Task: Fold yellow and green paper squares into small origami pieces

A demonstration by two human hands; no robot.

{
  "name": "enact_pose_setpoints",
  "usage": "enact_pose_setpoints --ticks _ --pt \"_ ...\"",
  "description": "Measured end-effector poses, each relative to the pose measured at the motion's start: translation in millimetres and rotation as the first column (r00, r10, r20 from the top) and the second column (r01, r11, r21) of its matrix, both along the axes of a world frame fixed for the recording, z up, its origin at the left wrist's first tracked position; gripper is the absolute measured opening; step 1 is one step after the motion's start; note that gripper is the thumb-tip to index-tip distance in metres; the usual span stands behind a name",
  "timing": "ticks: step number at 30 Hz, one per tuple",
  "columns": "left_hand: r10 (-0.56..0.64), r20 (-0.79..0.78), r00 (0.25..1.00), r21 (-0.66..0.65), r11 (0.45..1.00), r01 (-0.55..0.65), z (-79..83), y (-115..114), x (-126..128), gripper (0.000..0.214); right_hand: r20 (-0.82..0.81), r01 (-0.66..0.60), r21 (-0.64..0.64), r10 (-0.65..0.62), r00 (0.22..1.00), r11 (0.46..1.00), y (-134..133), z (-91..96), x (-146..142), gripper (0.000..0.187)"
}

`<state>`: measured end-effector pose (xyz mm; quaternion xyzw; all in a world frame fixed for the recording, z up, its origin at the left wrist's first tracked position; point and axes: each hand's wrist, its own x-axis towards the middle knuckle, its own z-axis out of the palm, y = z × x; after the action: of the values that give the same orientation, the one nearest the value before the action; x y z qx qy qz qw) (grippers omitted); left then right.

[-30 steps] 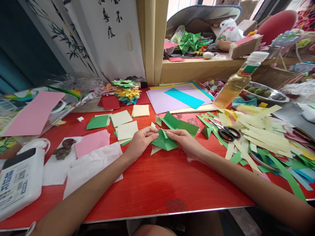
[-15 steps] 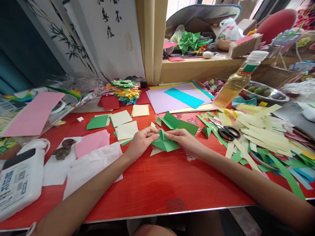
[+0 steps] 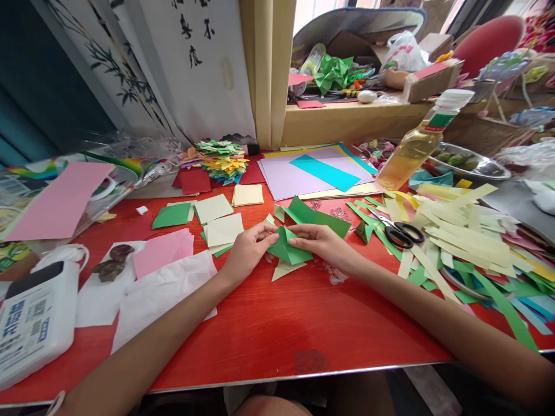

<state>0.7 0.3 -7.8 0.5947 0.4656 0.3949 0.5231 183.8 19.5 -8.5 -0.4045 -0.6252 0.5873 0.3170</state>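
Note:
At the middle of the red table (image 3: 277, 329), both my hands pinch a folded green paper (image 3: 286, 247). My left hand (image 3: 248, 249) grips its left edge with closed fingers. On the paper's right side my right hand (image 3: 323, 245) presses thumb and fingers together. Just below the green piece, a pale yellow triangle of paper (image 3: 286, 269) lies flat on the table. Another green folded sheet (image 3: 318, 216) rests just behind my hands.
Black-handled scissors (image 3: 398, 232) lie right of my hands among several yellow and green paper strips (image 3: 459, 237). Yellow and green squares (image 3: 212, 219), pink paper (image 3: 162, 251) and white tissue (image 3: 160, 294) sit left. A bottle (image 3: 414, 147), purple sheets (image 3: 307, 173) and a stack of folded pieces (image 3: 222, 162) stand behind.
The green paper has been folded tighter and lifted slightly, which uncovers the pale yellow triangle below it. My hands stay close together in the same place.

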Motion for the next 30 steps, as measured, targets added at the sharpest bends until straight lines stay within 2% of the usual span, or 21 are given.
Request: enact_pose_setpoints --ticks 3,6,10,14,16,18,20,23,26,28,30 --pt "0.028 -0.042 0.999 0.031 0.999 -0.027 0.1 0 0 0.029 -0.024 -0.056 0.024 0.056 0.998 0.998 0 -0.7 0 0.043" --pt "0.088 -0.119 0.989 0.147 0.987 -0.070 2.5 -3 1 0.022 0.009 -0.098 0.055 0.098 0.995 0.994 -1 0.7 0 0.040" --pt "0.106 -0.156 0.982 0.242 0.968 -0.066 6.2 -6 2 0.015 0.019 -0.069 0.079 0.068 0.998 0.995 -3 6.5 0 0.033" --pt "0.155 0.018 0.988 0.118 0.981 -0.156 4.1 0 -2 0.015 -0.222 0.029 -0.023 -0.034 0.975 0.999 -4 8.0 -2 0.039" --pt "0.203 0.145 0.968 0.034 0.977 -0.210 2.0 3 -3 0.020 -0.330 -0.029 -0.067 0.005 0.944 0.997 -5 4.8 -4 0.048" --pt "0.220 0.227 0.949 -0.024 0.975 -0.221 0.6 3 -2 0.024 -0.314 -0.098 -0.039 0.081 0.946 0.994 -6 0.2 -7 0.048" --pt "0.181 0.239 0.954 -0.060 0.983 -0.172 0.2 0 2 0.024 -0.207 -0.117 0.012 0.117 0.971 0.993 -8 -3.4 -9 0.039" --pt "0.074 0.186 0.980 -0.040 0.997 -0.068 1.6 -8 8 0.022 -0.118 -0.051 0.026 0.054 0.992 0.998 -10 -4.2 -9 0.025" --pt "0.019 0.101 0.995 0.075 0.997 -0.027 5.7 -12 10 0.025 -0.147 0.036 -0.069 -0.046 0.988 0.997 -5 -1.3 -4 0.025" --pt "-0.001 0.008 1.000 0.143 0.990 0.000 9.4 -12 7 0.037 -0.141 0.020 -0.144 -0.040 0.989 0.989 -1 -0.1 0 0.025" --pt "-0.040 -0.085 0.996 0.174 0.983 0.054 12.3 -10 3 0.037 -0.140 -0.011 -0.204 -0.018 0.990 0.979 2 -0.1 3 0.024"
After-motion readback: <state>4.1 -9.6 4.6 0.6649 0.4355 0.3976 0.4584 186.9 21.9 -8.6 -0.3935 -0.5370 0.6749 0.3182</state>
